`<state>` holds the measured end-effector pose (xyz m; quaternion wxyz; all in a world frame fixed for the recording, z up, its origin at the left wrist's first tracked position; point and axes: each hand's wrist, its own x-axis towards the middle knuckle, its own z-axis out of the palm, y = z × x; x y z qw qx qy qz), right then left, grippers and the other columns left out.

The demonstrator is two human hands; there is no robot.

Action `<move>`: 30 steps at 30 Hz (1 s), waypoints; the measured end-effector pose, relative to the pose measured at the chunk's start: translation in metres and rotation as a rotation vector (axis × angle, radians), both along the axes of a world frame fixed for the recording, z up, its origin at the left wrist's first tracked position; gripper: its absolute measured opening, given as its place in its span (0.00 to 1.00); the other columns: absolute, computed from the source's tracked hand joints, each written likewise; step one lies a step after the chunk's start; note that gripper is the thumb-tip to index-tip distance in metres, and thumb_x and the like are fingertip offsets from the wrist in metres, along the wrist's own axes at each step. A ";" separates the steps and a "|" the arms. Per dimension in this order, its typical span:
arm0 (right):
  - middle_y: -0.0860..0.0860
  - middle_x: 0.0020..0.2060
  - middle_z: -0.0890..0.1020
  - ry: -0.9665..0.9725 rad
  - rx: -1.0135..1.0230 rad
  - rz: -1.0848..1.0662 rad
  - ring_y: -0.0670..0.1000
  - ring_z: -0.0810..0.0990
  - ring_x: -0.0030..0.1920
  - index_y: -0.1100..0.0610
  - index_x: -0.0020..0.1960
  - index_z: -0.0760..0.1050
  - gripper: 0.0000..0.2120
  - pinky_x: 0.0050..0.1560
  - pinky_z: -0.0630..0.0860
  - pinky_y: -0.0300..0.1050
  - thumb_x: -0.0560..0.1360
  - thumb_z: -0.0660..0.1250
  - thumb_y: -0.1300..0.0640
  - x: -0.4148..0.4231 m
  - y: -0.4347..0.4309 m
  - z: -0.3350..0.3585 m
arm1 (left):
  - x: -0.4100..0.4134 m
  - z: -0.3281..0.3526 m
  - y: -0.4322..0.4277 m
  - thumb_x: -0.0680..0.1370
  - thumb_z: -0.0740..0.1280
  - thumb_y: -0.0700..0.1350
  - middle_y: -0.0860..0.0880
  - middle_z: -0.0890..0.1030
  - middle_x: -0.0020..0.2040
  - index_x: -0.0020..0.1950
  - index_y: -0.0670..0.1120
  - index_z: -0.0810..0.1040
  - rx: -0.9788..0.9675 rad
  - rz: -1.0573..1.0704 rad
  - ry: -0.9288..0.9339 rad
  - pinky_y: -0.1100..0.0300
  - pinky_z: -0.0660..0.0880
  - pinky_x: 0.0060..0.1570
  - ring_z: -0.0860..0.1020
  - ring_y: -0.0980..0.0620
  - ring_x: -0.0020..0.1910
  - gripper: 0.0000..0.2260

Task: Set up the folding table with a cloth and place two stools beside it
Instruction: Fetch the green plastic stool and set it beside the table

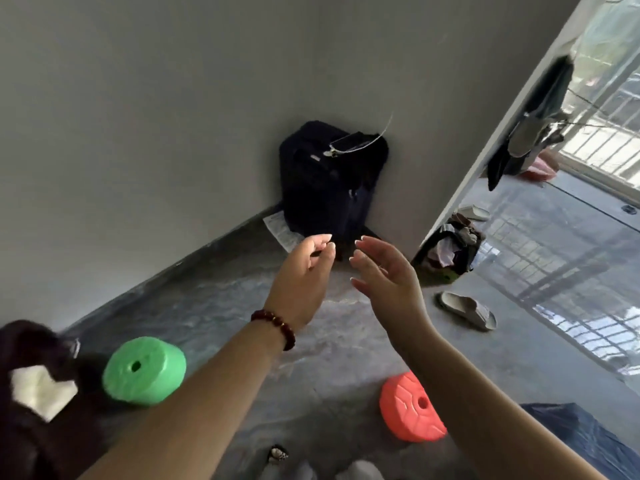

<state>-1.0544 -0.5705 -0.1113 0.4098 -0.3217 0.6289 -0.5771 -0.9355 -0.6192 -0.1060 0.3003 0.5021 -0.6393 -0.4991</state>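
1. Head view, and both hands are up in the air with nothing in them. The left hand (304, 271) has its fingers loosely curled toward the thumb, and the right hand (384, 271) has its fingers apart and relaxed.
2. The stools are down on the floor (311, 341), green stool (143, 370) low left and orange stool (410, 408) low right, well apart. There's no folding table anywhere in shot, so they've nothing to sit beside yet.
3. Danger one is the cloth. That dark blue sheet (581, 441) at lower right might be it, I can't tell. Grab the wrong thing and the setup stalls.
4. Danger two is footing. A loose slipper (467, 310) lies on the floor to the right, easy to trip on while carrying a table.
5. Danger three: that floor looks smooth and shiny, so I'd guess light plastic stools could skid when nudged.
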 end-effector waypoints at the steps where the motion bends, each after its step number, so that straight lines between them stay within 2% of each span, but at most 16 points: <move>1: 0.38 0.47 0.82 0.005 0.002 0.028 0.38 0.81 0.45 0.50 0.59 0.76 0.13 0.49 0.80 0.44 0.75 0.68 0.54 0.014 -0.007 0.000 | 0.015 -0.002 -0.004 0.80 0.54 0.59 0.62 0.70 0.56 0.66 0.56 0.69 0.003 0.031 -0.016 0.73 0.64 0.45 0.69 0.66 0.53 0.17; 6: 0.41 0.49 0.81 0.052 0.026 0.185 0.37 0.80 0.46 0.49 0.58 0.77 0.11 0.50 0.80 0.42 0.76 0.67 0.54 0.074 -0.035 -0.004 | 0.080 -0.010 -0.019 0.80 0.54 0.57 0.58 0.71 0.60 0.66 0.54 0.69 0.013 0.162 -0.034 0.76 0.61 0.44 0.68 0.62 0.56 0.17; 9: 0.42 0.45 0.83 0.091 0.038 0.288 0.40 0.81 0.45 0.48 0.53 0.78 0.07 0.49 0.80 0.42 0.76 0.66 0.54 0.103 -0.051 -0.009 | 0.115 -0.014 -0.024 0.80 0.55 0.56 0.54 0.73 0.65 0.67 0.51 0.70 0.013 0.253 -0.038 0.78 0.61 0.43 0.68 0.62 0.57 0.18; 14: 0.39 0.40 0.83 0.117 0.066 0.401 0.40 0.81 0.43 0.45 0.47 0.79 0.05 0.50 0.80 0.45 0.76 0.66 0.54 0.146 -0.084 -0.017 | 0.164 -0.021 -0.037 0.80 0.58 0.52 0.56 0.75 0.61 0.64 0.52 0.72 0.050 0.394 0.009 0.82 0.64 0.43 0.72 0.64 0.52 0.14; 17: 0.39 0.39 0.82 0.124 0.085 0.449 0.40 0.81 0.43 0.45 0.47 0.79 0.04 0.51 0.80 0.46 0.76 0.66 0.53 0.167 -0.108 -0.022 | 0.186 -0.025 -0.055 0.80 0.58 0.51 0.56 0.75 0.59 0.62 0.52 0.73 0.050 0.453 0.016 0.80 0.65 0.44 0.72 0.66 0.51 0.12; 20: 0.38 0.38 0.82 0.134 0.099 0.495 0.40 0.81 0.42 0.44 0.46 0.79 0.04 0.50 0.81 0.48 0.75 0.66 0.52 0.185 -0.138 -0.026 | 0.205 -0.030 -0.082 0.80 0.59 0.51 0.60 0.75 0.56 0.60 0.54 0.73 0.046 0.504 0.022 0.80 0.66 0.45 0.70 0.76 0.47 0.11; 22: 0.39 0.38 0.82 0.129 0.110 0.507 0.40 0.81 0.42 0.44 0.46 0.79 0.04 0.50 0.81 0.49 0.75 0.66 0.52 0.195 -0.162 -0.030 | 0.215 -0.033 -0.103 0.80 0.59 0.53 0.61 0.74 0.54 0.60 0.55 0.73 0.056 0.523 0.026 0.73 0.70 0.50 0.69 0.78 0.46 0.11; 24: 0.39 0.39 0.82 0.126 0.112 0.521 0.41 0.81 0.42 0.45 0.46 0.79 0.04 0.50 0.81 0.48 0.76 0.66 0.53 0.206 -0.188 -0.032 | 0.226 -0.034 -0.127 0.79 0.59 0.53 0.61 0.74 0.54 0.60 0.55 0.73 0.067 0.543 0.028 0.66 0.72 0.52 0.70 0.76 0.47 0.12; 30: 0.44 0.38 0.83 0.099 0.111 0.588 0.43 0.81 0.41 0.50 0.48 0.79 0.04 0.48 0.79 0.42 0.75 0.66 0.57 0.249 -0.257 -0.035 | 0.261 -0.040 -0.186 0.80 0.59 0.51 0.57 0.76 0.56 0.59 0.54 0.74 0.044 0.574 -0.007 0.79 0.66 0.45 0.71 0.74 0.49 0.10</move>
